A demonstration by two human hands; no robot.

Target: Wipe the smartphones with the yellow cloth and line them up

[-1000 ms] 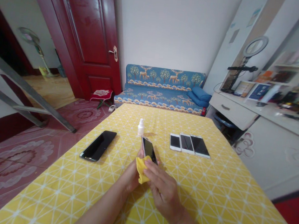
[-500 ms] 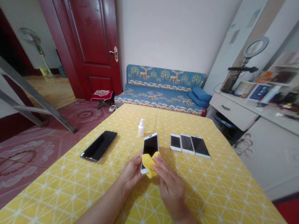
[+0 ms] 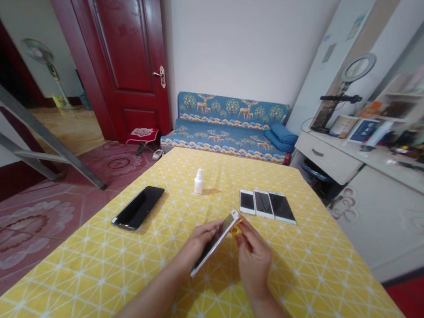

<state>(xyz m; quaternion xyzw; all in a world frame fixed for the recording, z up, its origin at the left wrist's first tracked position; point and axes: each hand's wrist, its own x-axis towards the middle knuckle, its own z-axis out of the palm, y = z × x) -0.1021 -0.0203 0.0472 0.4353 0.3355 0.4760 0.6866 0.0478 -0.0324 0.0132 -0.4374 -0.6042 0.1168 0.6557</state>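
Observation:
A white smartphone is tilted on its edge above the table, its dark screen turned to the left. My left hand grips it from the screen side. In my right hand is a yellow cloth, pinched against the back of the phone near its upper end; most of the cloth is hidden by the fingers and the phone. Beyond the hands stands a small white spray bottle, upright.
A black smartphone lies on the left of the yellow patterned tablecloth. Three white-framed phones lie side by side on the right, the largest phone outermost. A blue sofa and a white cabinet stand beyond the table.
The phone has been turned from screen-up onto its edge, its top swung to the right. My right hand with the cloth has gone from the screen to the phone's back.

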